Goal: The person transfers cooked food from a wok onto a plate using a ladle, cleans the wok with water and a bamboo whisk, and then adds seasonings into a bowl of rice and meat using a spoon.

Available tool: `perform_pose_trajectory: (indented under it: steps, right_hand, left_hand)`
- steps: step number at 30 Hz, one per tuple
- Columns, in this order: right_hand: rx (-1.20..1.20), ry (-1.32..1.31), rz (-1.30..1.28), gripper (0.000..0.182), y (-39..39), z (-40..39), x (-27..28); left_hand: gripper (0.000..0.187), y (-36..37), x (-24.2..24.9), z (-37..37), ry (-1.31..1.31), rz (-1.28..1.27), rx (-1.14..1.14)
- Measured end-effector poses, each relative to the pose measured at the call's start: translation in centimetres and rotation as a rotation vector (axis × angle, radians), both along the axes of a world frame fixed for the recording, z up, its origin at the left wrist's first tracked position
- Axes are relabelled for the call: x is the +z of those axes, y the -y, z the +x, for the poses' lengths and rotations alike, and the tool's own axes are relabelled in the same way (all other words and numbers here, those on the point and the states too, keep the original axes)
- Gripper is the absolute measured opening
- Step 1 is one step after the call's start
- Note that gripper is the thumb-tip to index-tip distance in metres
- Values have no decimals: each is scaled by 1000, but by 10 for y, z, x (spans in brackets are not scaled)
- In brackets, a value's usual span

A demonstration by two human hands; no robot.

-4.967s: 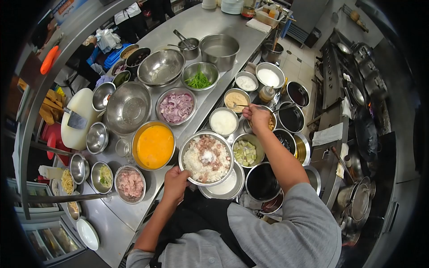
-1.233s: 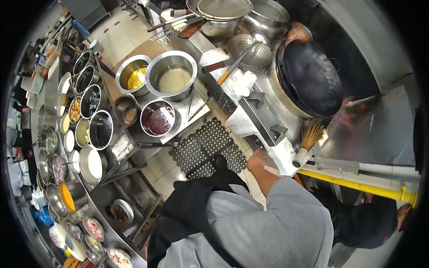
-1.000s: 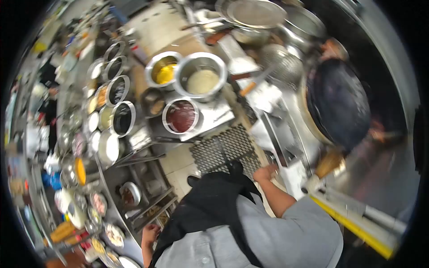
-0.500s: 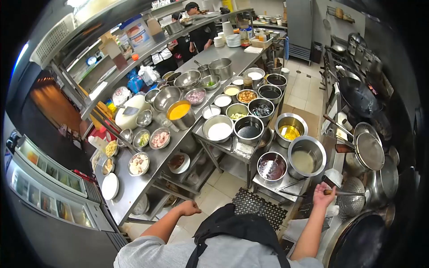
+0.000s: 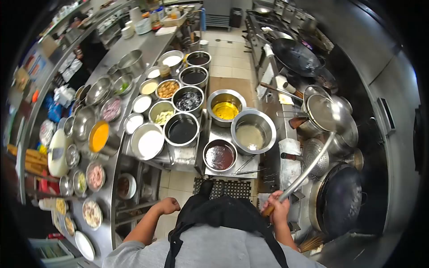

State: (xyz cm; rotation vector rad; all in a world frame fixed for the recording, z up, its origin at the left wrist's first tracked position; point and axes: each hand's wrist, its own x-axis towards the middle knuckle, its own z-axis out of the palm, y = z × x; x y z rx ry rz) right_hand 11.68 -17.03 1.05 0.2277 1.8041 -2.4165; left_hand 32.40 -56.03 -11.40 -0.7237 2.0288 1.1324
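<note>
My right hand [image 5: 278, 207] is wrapped round the wooden handle end of a long metal-shafted ladle [image 5: 308, 170]. Its shaft slants up and away to the right, and its head is blurred in front of the round strainer [image 5: 321, 111]. Below the shaft, a perforated skimmer [image 5: 315, 157] lies with its dark handle pointing left. My left hand [image 5: 169, 206] hangs near the edge of the steel counter, fingers curled in, with nothing visible in it. Ahead of me are a pot of cloudy liquid [image 5: 253, 134], a pot of yellow oil [image 5: 225, 110] and a pot of dark red sauce [image 5: 220, 156].
A large dark wok [image 5: 342, 198] sits close on my right; another wok [image 5: 296, 56] rests on the range further off. Several sauce and ingredient pots crowd the middle stand, including a black sauce pot [image 5: 181, 129]. Bowls line the left steel counter [image 5: 105, 210]. A perforated mat [image 5: 223, 188] covers the floor.
My view has turned to the right. My right hand has taken hold of the ladle and lifted it from the right-hand side, drawing it nearer my body. My left hand stays curled.
</note>
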Motion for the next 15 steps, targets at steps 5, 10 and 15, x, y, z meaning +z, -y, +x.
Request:
perform_pose_trajectory:
  steps: [5, 10, 15]
  right_hand:
    - [200, 143, 213, 18, 63, -20, 67]
    - [442, 196, 515, 25, 178, -121, 10]
    - [503, -35, 1259, 40, 243, -202, -90]
  left_hand:
    - [44, 32, 93, -110, -41, 161, -272]
    - [53, 69, 154, -157, -304, 934, -219]
    - [57, 114, 165, -148, -472, 1255, -43]
